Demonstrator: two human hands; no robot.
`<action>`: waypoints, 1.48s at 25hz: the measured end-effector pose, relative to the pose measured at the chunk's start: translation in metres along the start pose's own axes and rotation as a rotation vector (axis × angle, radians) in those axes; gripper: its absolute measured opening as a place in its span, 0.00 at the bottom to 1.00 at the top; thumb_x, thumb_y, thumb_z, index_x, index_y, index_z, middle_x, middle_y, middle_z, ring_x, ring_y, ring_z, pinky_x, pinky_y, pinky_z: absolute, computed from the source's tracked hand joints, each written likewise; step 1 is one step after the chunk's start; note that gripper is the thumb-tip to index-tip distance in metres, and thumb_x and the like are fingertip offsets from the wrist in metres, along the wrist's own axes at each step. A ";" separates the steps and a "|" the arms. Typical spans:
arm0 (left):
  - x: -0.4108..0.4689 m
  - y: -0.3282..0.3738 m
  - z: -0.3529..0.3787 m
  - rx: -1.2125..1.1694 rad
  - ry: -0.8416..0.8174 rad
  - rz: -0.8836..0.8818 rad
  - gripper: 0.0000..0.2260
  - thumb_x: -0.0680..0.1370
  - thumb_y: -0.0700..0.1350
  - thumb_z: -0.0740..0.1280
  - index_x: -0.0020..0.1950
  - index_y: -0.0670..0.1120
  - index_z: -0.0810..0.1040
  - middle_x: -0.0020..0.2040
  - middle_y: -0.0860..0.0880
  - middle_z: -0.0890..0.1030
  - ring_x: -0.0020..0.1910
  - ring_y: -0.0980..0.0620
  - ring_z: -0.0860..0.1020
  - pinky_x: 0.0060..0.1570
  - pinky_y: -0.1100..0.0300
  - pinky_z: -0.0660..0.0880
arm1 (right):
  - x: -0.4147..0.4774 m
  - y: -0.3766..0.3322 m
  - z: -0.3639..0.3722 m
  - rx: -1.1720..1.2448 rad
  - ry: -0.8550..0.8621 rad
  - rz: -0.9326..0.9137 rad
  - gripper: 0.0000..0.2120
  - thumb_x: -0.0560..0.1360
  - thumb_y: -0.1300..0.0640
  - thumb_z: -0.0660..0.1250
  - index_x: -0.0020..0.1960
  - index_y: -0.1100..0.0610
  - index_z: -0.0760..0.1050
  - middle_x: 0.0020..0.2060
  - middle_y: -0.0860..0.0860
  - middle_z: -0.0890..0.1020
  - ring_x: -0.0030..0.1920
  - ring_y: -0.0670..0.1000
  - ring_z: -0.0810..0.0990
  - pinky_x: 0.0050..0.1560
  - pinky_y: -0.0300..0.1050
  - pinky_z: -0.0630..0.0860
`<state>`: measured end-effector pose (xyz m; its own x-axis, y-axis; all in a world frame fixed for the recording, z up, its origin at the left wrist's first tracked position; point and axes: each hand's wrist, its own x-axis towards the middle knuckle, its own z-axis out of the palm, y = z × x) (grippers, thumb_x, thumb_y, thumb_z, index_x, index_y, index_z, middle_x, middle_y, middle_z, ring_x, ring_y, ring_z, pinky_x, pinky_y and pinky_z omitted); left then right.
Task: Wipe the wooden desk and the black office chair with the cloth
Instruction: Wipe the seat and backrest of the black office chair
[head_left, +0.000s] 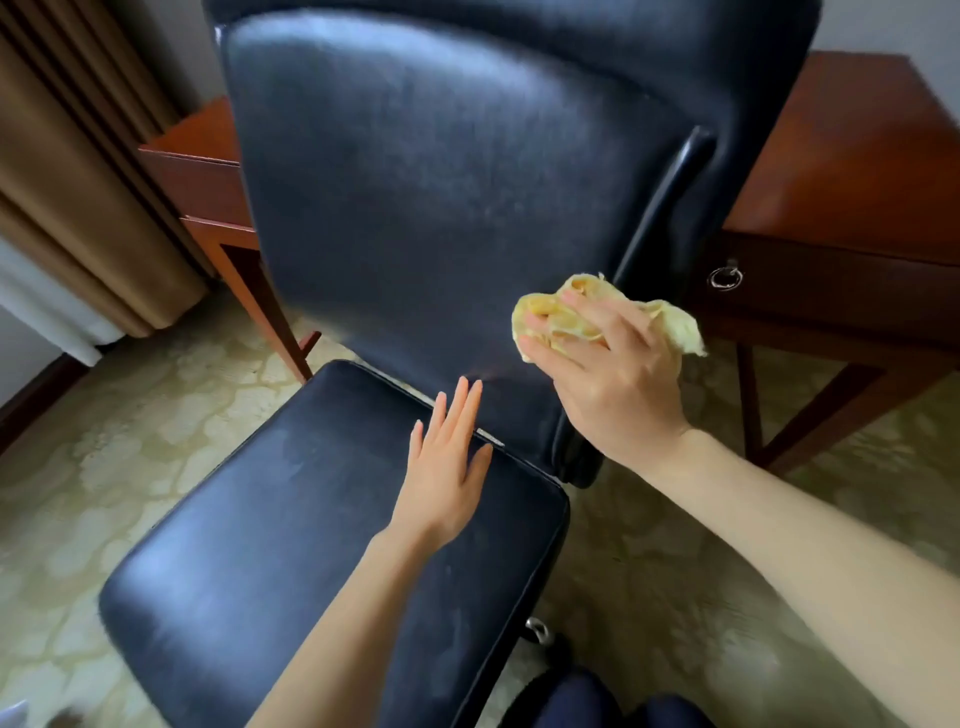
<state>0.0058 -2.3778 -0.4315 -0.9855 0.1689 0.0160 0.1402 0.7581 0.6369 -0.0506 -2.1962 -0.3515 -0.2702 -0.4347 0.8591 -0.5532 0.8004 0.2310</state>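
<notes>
The black office chair fills the middle of the view, its tall leather backrest facing me and its seat below. My right hand is shut on a crumpled yellow cloth, pressing it against the lower right of the backrest. My left hand lies flat and open on the rear edge of the seat, fingers pointing toward the backrest. The wooden desk stands behind the chair, showing on both sides of it.
A desk drawer with a metal ring pull is right of the cloth. Brown curtains hang at the left. Patterned carpet surrounds the chair. A chair caster shows under the seat.
</notes>
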 end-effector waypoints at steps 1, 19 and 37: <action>0.005 -0.015 0.018 0.005 0.032 0.051 0.32 0.82 0.44 0.56 0.74 0.61 0.38 0.74 0.65 0.36 0.75 0.60 0.37 0.74 0.55 0.39 | -0.002 0.002 0.002 0.007 0.020 -0.002 0.14 0.75 0.66 0.61 0.46 0.56 0.85 0.43 0.52 0.85 0.58 0.55 0.72 0.58 0.50 0.68; 0.072 -0.122 0.083 0.188 0.385 0.281 0.32 0.81 0.51 0.58 0.74 0.65 0.38 0.75 0.66 0.37 0.75 0.54 0.58 0.74 0.53 0.55 | -0.062 -0.018 0.080 -0.142 0.062 -0.053 0.15 0.77 0.64 0.58 0.50 0.54 0.82 0.50 0.50 0.84 0.51 0.57 0.71 0.44 0.51 0.66; 0.002 -0.212 0.085 0.458 0.211 -0.188 0.23 0.82 0.56 0.50 0.77 0.56 0.52 0.78 0.56 0.48 0.77 0.52 0.40 0.72 0.51 0.35 | -0.226 -0.012 0.172 -0.023 -0.298 -0.072 0.25 0.61 0.76 0.72 0.56 0.61 0.82 0.48 0.64 0.82 0.45 0.64 0.82 0.45 0.59 0.79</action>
<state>-0.0181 -2.4849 -0.6322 -0.9887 -0.0912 0.1186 -0.0601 0.9680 0.2435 -0.1189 -2.1784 -0.6272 -0.4521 -0.5902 0.6688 -0.5620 0.7707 0.3002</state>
